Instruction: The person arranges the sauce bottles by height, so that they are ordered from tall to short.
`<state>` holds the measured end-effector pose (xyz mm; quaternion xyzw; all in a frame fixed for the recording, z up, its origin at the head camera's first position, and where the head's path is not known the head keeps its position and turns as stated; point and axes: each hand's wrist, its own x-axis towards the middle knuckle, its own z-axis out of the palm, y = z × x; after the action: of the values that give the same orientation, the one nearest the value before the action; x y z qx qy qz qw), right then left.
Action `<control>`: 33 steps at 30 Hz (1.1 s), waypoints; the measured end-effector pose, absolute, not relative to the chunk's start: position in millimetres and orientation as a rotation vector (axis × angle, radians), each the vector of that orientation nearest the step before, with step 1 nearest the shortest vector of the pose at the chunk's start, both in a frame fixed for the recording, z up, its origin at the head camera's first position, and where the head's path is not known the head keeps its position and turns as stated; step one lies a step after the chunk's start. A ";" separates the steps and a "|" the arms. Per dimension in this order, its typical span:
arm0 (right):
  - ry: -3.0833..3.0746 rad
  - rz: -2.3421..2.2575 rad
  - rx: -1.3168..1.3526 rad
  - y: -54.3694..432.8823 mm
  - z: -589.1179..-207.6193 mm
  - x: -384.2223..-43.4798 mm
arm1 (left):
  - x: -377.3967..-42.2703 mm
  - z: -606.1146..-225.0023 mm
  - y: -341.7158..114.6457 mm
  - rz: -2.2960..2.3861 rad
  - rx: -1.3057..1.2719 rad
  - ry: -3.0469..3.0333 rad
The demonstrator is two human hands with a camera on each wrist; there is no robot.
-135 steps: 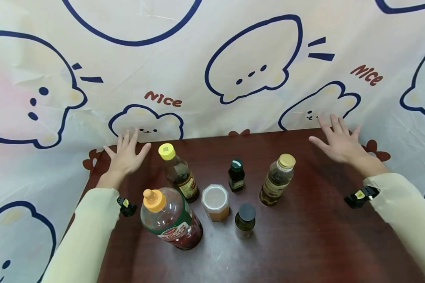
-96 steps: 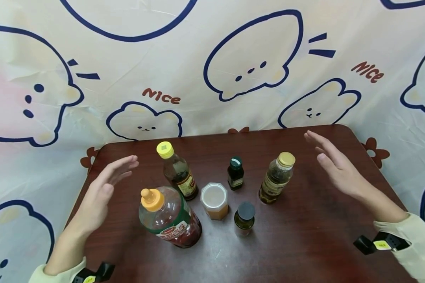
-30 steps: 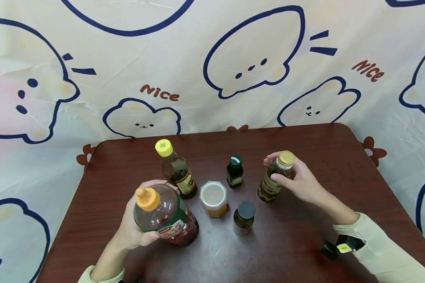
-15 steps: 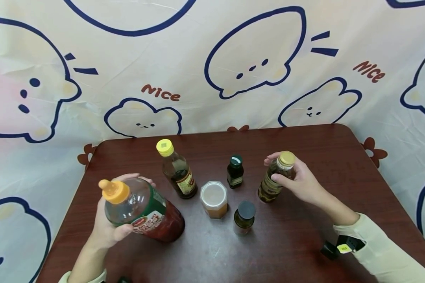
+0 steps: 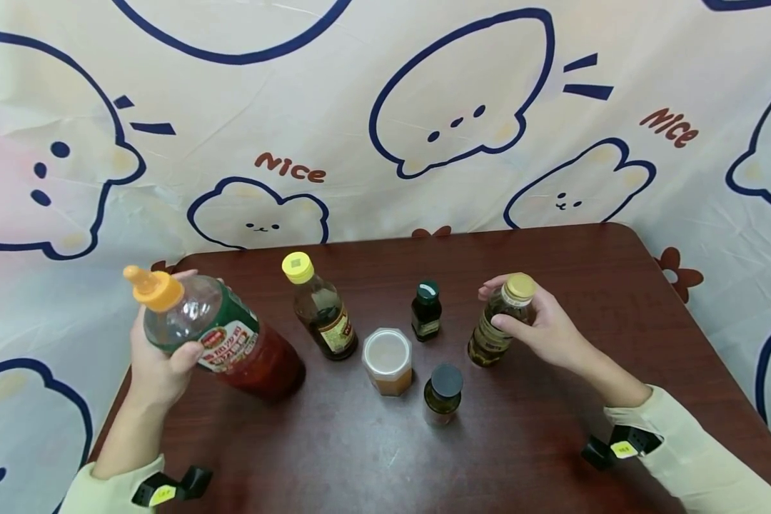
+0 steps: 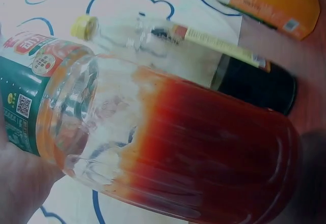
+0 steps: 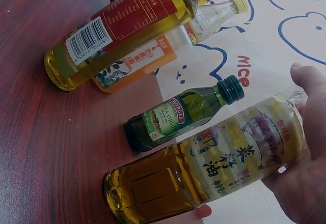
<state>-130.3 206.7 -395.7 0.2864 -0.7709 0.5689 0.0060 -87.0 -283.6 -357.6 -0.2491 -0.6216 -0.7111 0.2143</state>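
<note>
My left hand (image 5: 160,357) grips a big ketchup bottle (image 5: 266,364) with an orange nozzle cap around its upper part. The bottle leans, nozzle toward the left; red sauce (image 6: 219,152) fills its lower part in the left wrist view. Whether its base touches the table I cannot tell. On the right, my right hand (image 5: 552,332) holds a yellow-capped oil bottle (image 5: 491,335), thumb on the near side and fingers behind. That bottle stands upright on the table. In the right wrist view its label (image 7: 244,147) and golden oil show, with the palm against the upper part.
Between the hands stand a yellow-capped bottle of dark liquid (image 5: 328,321), a white-lidded jar (image 5: 388,360), a small green olive oil bottle (image 5: 427,310) and a grey-capped oil bottle (image 5: 443,392). The brown table (image 5: 520,464) ends at a patterned cloth (image 5: 334,128) behind.
My left hand went from beside the ketchup bottle to gripping it, then carried it left and back while tilting it. My right hand came in, took the oil bottle and has stayed there.
</note>
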 end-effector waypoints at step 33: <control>-2.406 1.808 0.896 205.6 -393.5 -129.3 | -212.9 -350.3 -265.0 -1.868 -0.029 -1.983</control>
<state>-129.3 205.6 -393.5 0.2854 -0.7662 0.5758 0.0005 -212.9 -265.0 -350.3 -0.0106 -0.7120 -0.6709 0.2070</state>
